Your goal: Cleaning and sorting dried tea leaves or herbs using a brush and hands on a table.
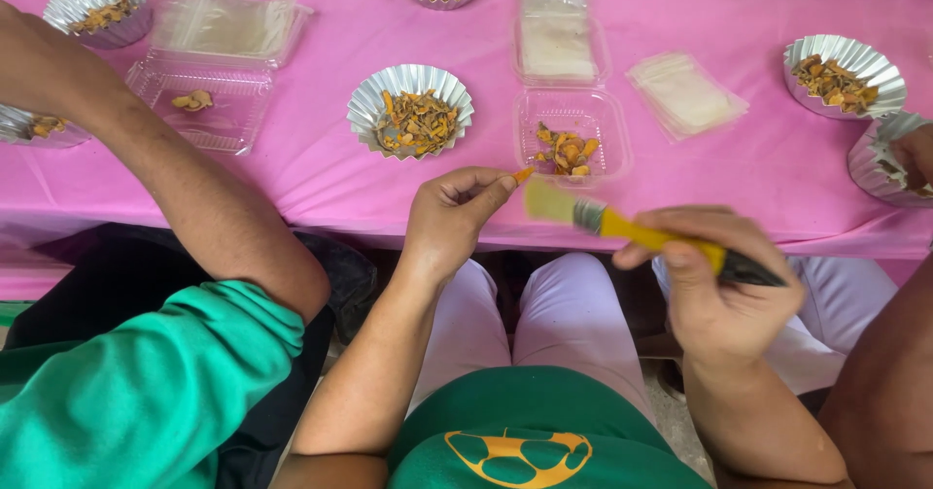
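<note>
Seen from the head: pinched a small orange piece (524,173) between thumb and forefinger of the left hand (449,219), held just over the table (321,178) edge, near the clear tray (573,137) of similar pieces. Gripped a yellow-handled brush (622,227) in the right hand (719,285), fingers curled tight round the handle, bristles blurred and just beside the piece. Could have flicked the piece out of so slight a pinch with a hard stroke, probably down into the lap, well short of the tray. Might also have scattered dust toward the foil cup (412,110). Left forearm raised from the lap, wrist bent inward; right wrist cocked, brush pointing left. Beside these, a neighbour's arm (194,197) in a green sleeve, reaching across the table.
</note>
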